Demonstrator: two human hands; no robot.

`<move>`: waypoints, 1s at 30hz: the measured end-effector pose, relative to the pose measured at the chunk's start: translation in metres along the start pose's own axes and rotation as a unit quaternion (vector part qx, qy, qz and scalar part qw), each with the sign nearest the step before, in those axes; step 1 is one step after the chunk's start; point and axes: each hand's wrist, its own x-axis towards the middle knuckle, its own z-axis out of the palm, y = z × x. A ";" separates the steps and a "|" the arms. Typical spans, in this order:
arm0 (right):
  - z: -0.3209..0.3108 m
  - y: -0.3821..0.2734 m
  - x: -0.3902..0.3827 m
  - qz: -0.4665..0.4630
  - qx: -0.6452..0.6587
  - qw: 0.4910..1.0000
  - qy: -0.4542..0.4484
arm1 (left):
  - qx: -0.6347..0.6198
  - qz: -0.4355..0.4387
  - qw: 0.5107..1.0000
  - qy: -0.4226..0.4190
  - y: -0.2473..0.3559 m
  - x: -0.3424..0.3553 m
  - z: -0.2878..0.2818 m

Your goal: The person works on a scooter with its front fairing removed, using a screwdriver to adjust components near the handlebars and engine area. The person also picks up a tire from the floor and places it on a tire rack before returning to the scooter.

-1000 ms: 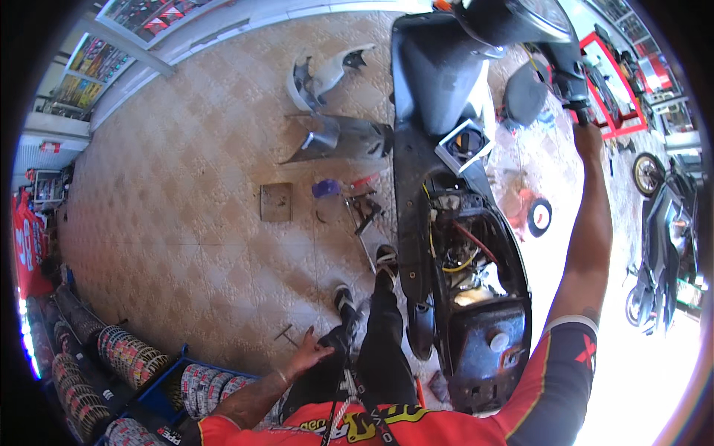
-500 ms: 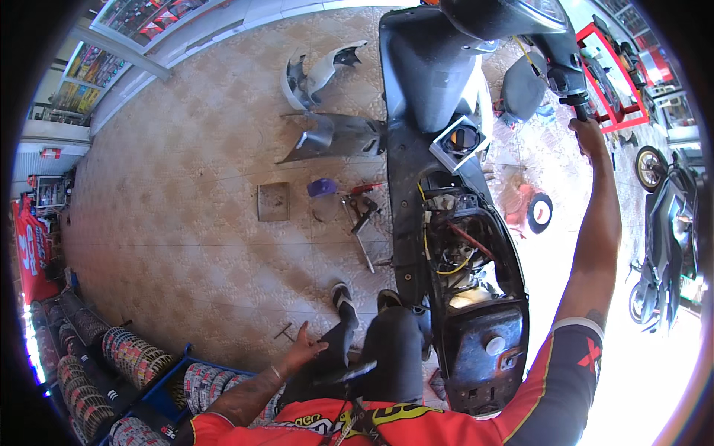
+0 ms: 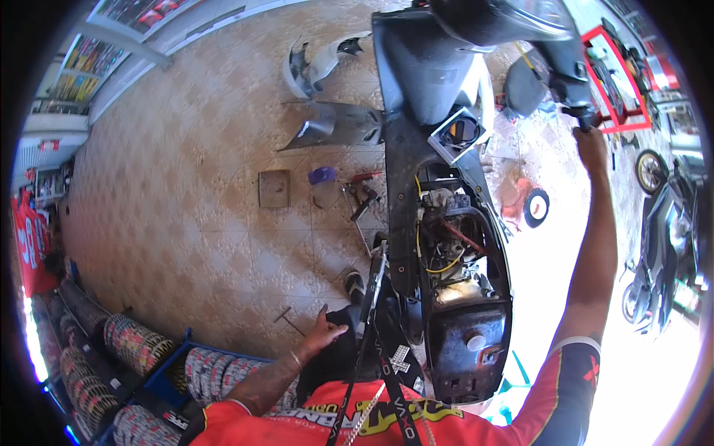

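Observation:
A black scooter with its body panels off stands before me, its engine bay [image 3: 454,230] exposed and a black tank with a pale cap [image 3: 476,342] at the near end. My right hand [image 3: 591,149], arm stretched far forward, is closed around the handlebar's right grip [image 3: 584,119]. My left hand [image 3: 323,334] hangs beside my thigh, holding nothing, with thumb and index finger apart. On the scooter's floorboard [image 3: 404,160] rests a white open box [image 3: 445,152] with a round black part in it. A black neck strap [image 3: 405,416] dangles from my chest.
Loose grey panels [image 3: 338,126], a square tray [image 3: 274,189], a purple item [image 3: 321,176] and hand tools [image 3: 362,201] lie left of the scooter. Tyres [image 3: 137,342] fill a rack at lower left. A small wheel [image 3: 536,208], red frame [image 3: 639,111] and another motorcycle [image 3: 669,230] are right.
My body has leaned, and the neck strap now swings into view over my legs. My left hand has shifted slightly right; my right hand stays on the grip.

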 end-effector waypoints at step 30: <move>0.033 0.004 0.013 -0.041 0.013 0.999 -0.002 | -0.058 0.053 0.997 -0.017 -0.057 0.009 0.022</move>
